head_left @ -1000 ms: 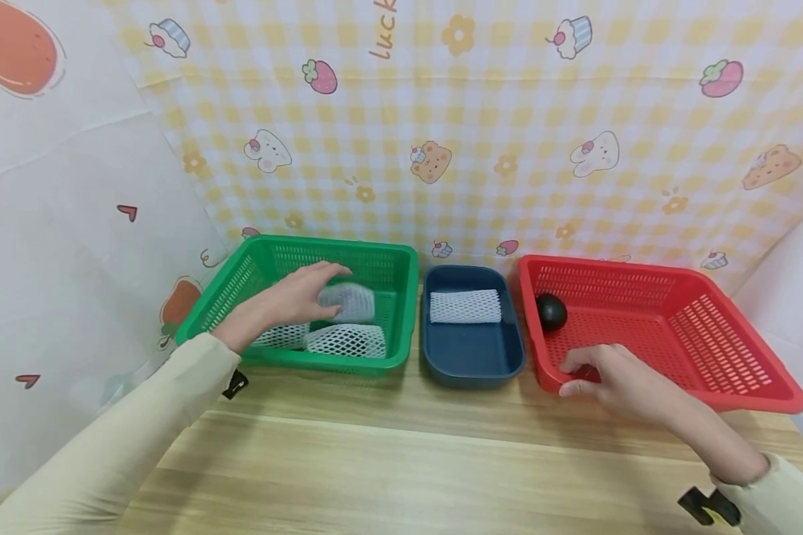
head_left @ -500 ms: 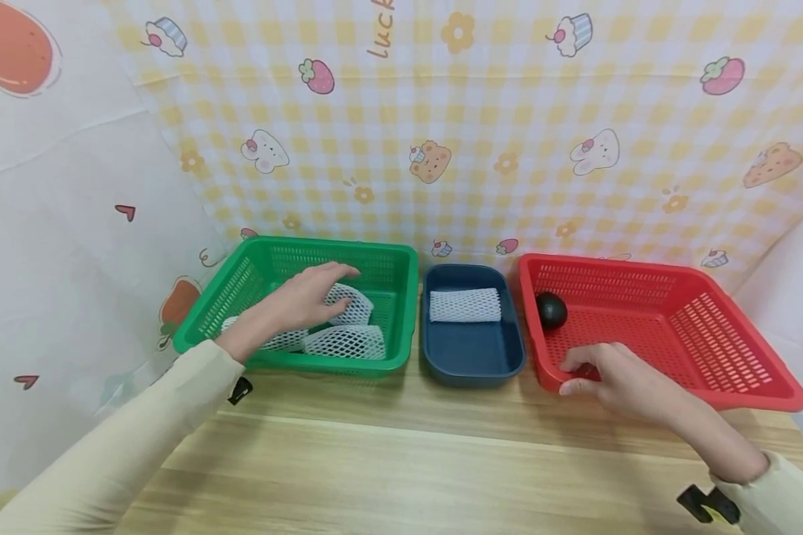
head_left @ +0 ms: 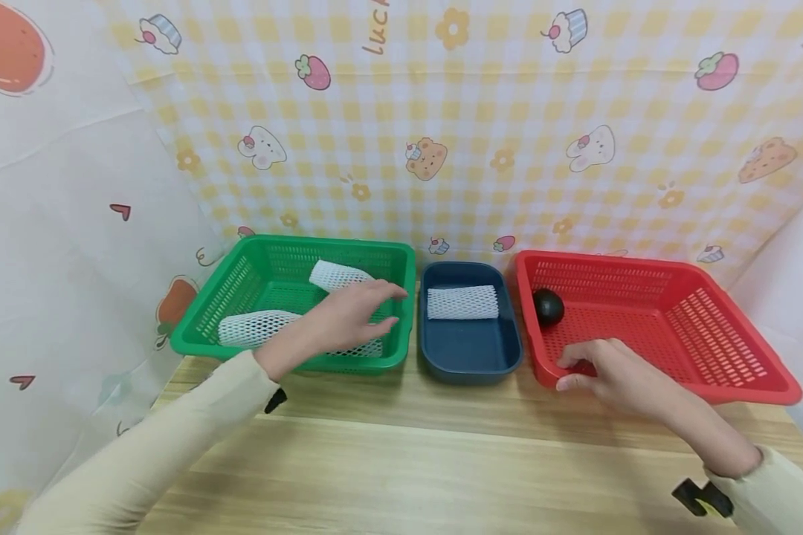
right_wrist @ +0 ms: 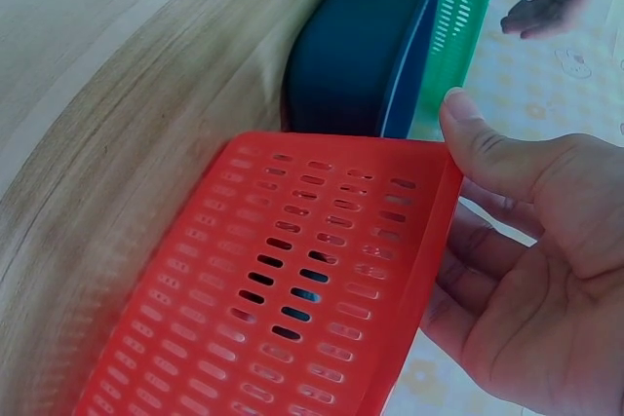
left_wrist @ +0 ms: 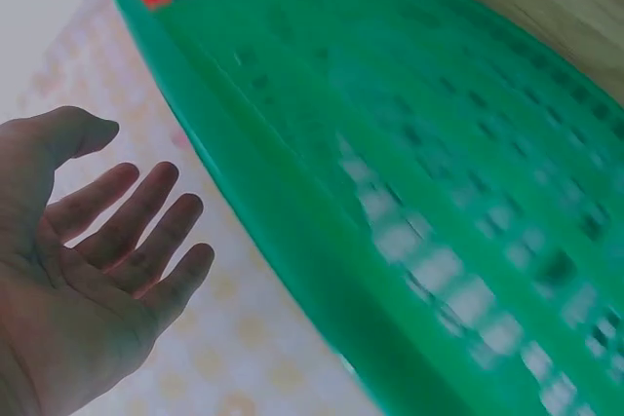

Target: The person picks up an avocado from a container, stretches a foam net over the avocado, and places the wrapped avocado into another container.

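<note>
My left hand [head_left: 351, 316] hovers over the front right of the green basket [head_left: 411, 312], fingers spread apart and holding nothing. White foam net sleeves lie in that basket: one foam net sleeve [head_left: 337, 276] at the back, another [head_left: 254, 327] at the left, and a third [head_left: 368, 348] partly hidden by the hand. With fingers over the inside and thumb outside, my right hand [right_wrist: 546, 250] grips the rim of the red basket [right_wrist: 292, 270] near its front left corner. A black ball [head_left: 548, 307] sits against that basket's left wall.
Between the two baskets stands a dark blue tub [head_left: 471, 349] with a foam net sleeve [head_left: 463, 303] lying flat toward its back. All three containers rest on a wooden table [head_left: 401, 461]. A patterned cloth [head_left: 468, 111] hangs close behind them.
My left hand has moved right and forward, away from the back foam net sleeve, which now lies at a different angle. The right hand keeps its place on the red basket's rim.
</note>
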Motion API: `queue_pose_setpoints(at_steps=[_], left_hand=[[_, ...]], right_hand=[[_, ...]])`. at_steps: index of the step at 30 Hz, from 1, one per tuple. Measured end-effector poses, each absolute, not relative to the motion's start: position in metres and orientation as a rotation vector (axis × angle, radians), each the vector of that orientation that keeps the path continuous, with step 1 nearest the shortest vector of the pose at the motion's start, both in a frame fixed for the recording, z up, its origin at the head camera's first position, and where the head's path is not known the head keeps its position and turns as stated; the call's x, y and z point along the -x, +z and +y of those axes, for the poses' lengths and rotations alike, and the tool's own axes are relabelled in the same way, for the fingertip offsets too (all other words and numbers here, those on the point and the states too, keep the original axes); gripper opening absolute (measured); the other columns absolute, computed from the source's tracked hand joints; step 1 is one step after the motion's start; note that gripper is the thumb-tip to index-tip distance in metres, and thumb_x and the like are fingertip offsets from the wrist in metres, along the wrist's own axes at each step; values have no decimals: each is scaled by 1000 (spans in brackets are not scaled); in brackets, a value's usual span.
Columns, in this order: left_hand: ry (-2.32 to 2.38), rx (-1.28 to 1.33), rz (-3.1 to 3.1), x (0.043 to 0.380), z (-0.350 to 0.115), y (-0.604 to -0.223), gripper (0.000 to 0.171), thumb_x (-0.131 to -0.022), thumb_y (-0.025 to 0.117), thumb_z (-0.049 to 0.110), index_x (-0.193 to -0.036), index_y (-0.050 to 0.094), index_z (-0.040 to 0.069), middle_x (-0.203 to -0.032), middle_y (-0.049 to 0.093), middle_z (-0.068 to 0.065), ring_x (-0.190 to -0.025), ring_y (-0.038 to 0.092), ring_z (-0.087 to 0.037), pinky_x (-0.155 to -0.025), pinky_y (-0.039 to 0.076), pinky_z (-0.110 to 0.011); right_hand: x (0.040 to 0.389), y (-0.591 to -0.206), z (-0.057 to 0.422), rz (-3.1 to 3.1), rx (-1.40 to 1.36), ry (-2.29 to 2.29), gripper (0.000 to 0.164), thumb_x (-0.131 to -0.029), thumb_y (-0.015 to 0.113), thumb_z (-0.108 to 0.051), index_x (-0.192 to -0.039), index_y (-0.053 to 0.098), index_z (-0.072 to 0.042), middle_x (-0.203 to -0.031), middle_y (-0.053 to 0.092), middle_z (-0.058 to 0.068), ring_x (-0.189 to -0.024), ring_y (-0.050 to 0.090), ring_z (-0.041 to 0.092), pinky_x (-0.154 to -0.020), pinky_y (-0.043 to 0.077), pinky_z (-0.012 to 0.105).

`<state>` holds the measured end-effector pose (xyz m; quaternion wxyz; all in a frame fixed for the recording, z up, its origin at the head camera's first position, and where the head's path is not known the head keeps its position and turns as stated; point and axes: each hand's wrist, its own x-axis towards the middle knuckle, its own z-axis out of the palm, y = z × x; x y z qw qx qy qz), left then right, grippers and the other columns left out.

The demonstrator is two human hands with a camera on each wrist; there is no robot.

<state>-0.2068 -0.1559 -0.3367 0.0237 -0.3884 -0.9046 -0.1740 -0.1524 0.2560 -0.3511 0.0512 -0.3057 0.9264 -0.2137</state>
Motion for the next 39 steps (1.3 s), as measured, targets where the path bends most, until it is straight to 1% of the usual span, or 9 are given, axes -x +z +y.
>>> queue_pose_setpoints(at_steps=[4, 11, 13, 18, 24, 31, 35, 39], left_hand=[[-493, 1300, -2809, 196, -133, -337, 36, -99, 68, 21, -132, 63, 8, -126, 65, -6, -109, 64, -20, -86, 53, -35], [-389, 1433, -2871, 185, -97, -337, 39, -99, 69, 29, -134, 64, 13, -131, 63, -2, -115, 60, -16, -90, 52, -33], [-355, 1444, -2901, 183, -88, -339, 40, -98, 70, 30, -134, 64, 14, -129, 64, -1, -115, 61, -15, -90, 52, -32], [-244, 1445, -2986, 181, -70, -350, 39, -97, 71, 32, -133, 65, 16, -123, 66, 0, -108, 63, -13, -85, 54, -32], [-205, 1433, -3060, 179, -57, -366, 33, -97, 73, 25, -129, 68, 17, -117, 68, 2, -101, 63, -12, -80, 55, -32], [-233, 1356, -3053, 176, -50, -370, 25, -97, 71, 12, -121, 73, 18, -110, 71, 3, -93, 65, -12, -76, 56, -32], [-235, 1333, -3046, 176, -50, -371, 23, -97, 71, 10, -118, 74, 18, -108, 72, 2, -89, 65, -13, -73, 56, -31], [-247, 1328, -3047, 176, -49, -372, 22, -97, 71, 9, -117, 74, 18, -107, 72, 3, -87, 65, -13, -72, 56, -30]], right_hand=[[152, -351, 255, 2825, 925, -641, 24, -79, 89, -25, -98, 78, -16, -82, 64, -16, -72, 57, 6, -66, 54, 31], [152, -351, 254, 2848, 905, -618, 24, -78, 89, -24, -98, 78, -17, -82, 64, -15, -73, 57, 7, -65, 53, 28], [152, -351, 254, 2851, 903, -621, 23, -78, 89, -23, -97, 78, -16, -82, 64, -15, -72, 57, 7, -65, 53, 28], [152, -351, 255, 2848, 922, -636, 22, -78, 89, -23, -96, 78, -16, -81, 63, -15, -72, 57, 7, -65, 54, 31], [152, -352, 255, 2854, 946, -626, 22, -78, 89, -25, -96, 78, -17, -80, 63, -16, -71, 57, 6, -65, 55, 33], [152, -351, 255, 2833, 943, -637, 22, -78, 89, -25, -95, 78, -16, -80, 62, -16, -71, 57, 6, -65, 54, 32], [153, -348, 254, 2807, 925, -642, 22, -79, 89, -25, -96, 78, -16, -80, 63, -16, -72, 58, 7, -66, 55, 32], [154, -345, 256, 2765, 926, -637, 26, -81, 87, -29, -101, 78, -16, -83, 64, -15, -74, 59, 7, -67, 55, 31]])
